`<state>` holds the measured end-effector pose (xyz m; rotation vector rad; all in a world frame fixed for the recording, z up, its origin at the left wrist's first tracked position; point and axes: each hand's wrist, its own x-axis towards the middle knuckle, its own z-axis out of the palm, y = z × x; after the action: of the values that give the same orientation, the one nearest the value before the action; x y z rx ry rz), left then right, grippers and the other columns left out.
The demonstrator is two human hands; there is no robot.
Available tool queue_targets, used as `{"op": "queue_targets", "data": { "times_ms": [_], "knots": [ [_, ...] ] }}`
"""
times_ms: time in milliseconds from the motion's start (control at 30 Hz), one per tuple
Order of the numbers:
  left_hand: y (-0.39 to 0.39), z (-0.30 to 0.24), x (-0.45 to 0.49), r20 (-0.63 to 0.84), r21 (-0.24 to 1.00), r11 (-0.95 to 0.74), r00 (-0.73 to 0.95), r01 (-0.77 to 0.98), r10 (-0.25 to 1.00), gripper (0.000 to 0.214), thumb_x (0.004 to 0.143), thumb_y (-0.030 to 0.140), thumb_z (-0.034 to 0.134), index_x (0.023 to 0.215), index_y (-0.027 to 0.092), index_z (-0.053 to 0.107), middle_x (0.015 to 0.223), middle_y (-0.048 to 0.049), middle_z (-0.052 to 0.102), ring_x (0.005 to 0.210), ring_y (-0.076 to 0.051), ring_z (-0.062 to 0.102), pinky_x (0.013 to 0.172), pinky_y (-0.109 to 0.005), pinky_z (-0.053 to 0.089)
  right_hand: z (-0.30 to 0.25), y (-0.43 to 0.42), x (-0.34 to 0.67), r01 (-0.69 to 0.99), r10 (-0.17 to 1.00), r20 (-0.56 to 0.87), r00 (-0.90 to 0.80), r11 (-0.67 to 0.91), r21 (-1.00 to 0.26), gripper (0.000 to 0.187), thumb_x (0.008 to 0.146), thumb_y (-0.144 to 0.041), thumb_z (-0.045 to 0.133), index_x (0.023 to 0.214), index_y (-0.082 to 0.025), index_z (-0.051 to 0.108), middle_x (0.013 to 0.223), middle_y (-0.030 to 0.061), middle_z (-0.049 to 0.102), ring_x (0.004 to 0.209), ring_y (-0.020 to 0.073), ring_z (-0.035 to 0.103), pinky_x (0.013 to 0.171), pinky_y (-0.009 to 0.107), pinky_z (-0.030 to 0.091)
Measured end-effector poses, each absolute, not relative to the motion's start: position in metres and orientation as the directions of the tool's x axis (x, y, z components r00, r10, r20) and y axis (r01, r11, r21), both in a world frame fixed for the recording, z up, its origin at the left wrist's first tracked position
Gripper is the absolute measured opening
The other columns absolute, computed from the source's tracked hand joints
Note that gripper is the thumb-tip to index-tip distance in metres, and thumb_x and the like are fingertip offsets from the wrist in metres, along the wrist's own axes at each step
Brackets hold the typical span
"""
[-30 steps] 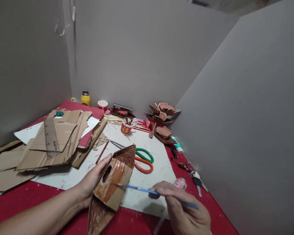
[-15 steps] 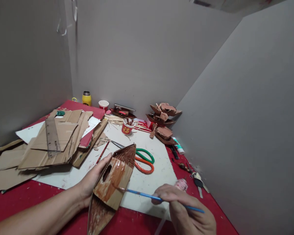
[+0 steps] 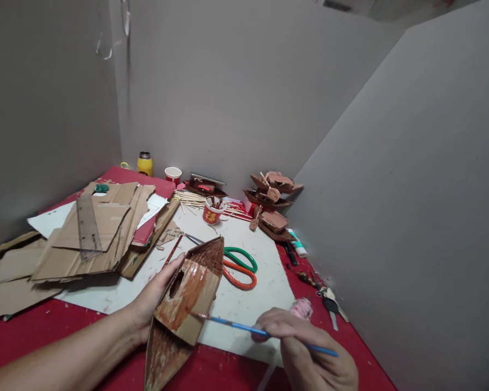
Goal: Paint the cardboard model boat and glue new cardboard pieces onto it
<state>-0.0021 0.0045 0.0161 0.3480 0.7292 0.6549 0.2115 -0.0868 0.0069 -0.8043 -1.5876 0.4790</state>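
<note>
A cardboard model boat (image 3: 206, 282) lies tilted in my left hand (image 3: 155, 296), which grips it along its left side; most of those fingers are hidden beneath it. Its ends are brown, and the curved cabin roof has wet reddish-brown paint over its left part, with bare cardboard on the right. A dark oval hole shows in the roof. My right hand (image 3: 305, 345) pinches a thin blue paintbrush (image 3: 238, 326). The brush tip touches the roof near the border between painted and bare cardboard.
Behind the boat lie scissors (image 3: 240, 269) with green and orange handles on white board (image 3: 264, 304). A red paper cup (image 3: 212, 212) holds brown sticks. Cardboard sheets and a ruler (image 3: 87, 228) are piled left. Finished-looking boats (image 3: 275, 222) stand back right, near keys (image 3: 330, 304).
The boat has shifted very slightly left. The brush stays on the roof with almost the same pose, and both hands keep their hold.
</note>
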Motion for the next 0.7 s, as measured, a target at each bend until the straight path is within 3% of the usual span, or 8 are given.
{"op": "queue_targets", "data": {
  "times_ms": [100,267,333,567,700],
  "knots": [
    [0.005,0.017,-0.002,-0.514,0.504,0.758,0.562,-0.414,0.648,0.038,0.090,0.045,0.053,0.086,0.013,0.072,0.066,-0.0068,0.075,0.057,-0.018,0.070,0.059,-0.024,0.055,0.008,-0.088,0.212,0.258,0.709,0.702,-0.062,0.691,-0.675,0.020,0.096,-0.019,0.052,0.108,-0.022,0.068,0.081,0.0065,0.073,0.074,0.0200,0.070,0.067,0.035,0.059],
    [0.006,0.018,-0.002,-0.533,0.492,0.797,0.602,-0.352,0.595,0.050,0.091,0.053,0.043,0.093,0.011,0.070,0.066,-0.0105,0.075,0.050,-0.021,0.068,0.051,-0.029,0.054,0.006,-0.086,0.220,0.384,0.710,0.676,0.199,0.578,-0.720,0.015,0.092,-0.016,0.058,0.097,-0.021,0.071,0.082,0.0036,0.071,0.066,0.0155,0.070,0.060,0.024,0.059],
    [0.007,0.019,-0.003,-0.539,0.491,0.803,0.606,-0.339,0.585,0.053,0.091,0.055,0.042,0.094,0.010,0.069,0.065,-0.0116,0.074,0.050,-0.023,0.068,0.050,-0.030,0.053,0.006,-0.085,0.220,0.389,0.704,0.672,0.230,0.567,-0.726,0.015,0.092,-0.016,0.058,0.097,-0.021,0.072,0.081,0.0034,0.072,0.064,0.0153,0.071,0.059,0.024,0.059],
    [0.006,0.014,-0.003,-0.490,0.496,0.764,0.592,-0.414,0.639,0.043,0.089,0.048,0.051,0.101,0.010,0.069,0.072,-0.0106,0.076,0.056,-0.021,0.070,0.057,-0.029,0.056,0.006,-0.091,0.208,0.216,0.704,0.705,-0.089,0.705,-0.676,0.022,0.095,-0.019,0.053,0.110,-0.025,0.068,0.079,0.0066,0.073,0.069,0.0212,0.070,0.062,0.036,0.059],
    [0.006,0.013,-0.003,-0.509,0.485,0.787,0.609,-0.381,0.608,0.051,0.089,0.053,0.049,0.101,0.008,0.069,0.071,-0.0127,0.076,0.055,-0.022,0.070,0.057,-0.031,0.056,0.007,-0.090,0.206,0.222,0.693,0.711,-0.119,0.716,-0.661,0.023,0.095,-0.020,0.054,0.112,-0.027,0.068,0.080,0.0071,0.074,0.071,0.0221,0.071,0.063,0.037,0.060]
  ]
}}
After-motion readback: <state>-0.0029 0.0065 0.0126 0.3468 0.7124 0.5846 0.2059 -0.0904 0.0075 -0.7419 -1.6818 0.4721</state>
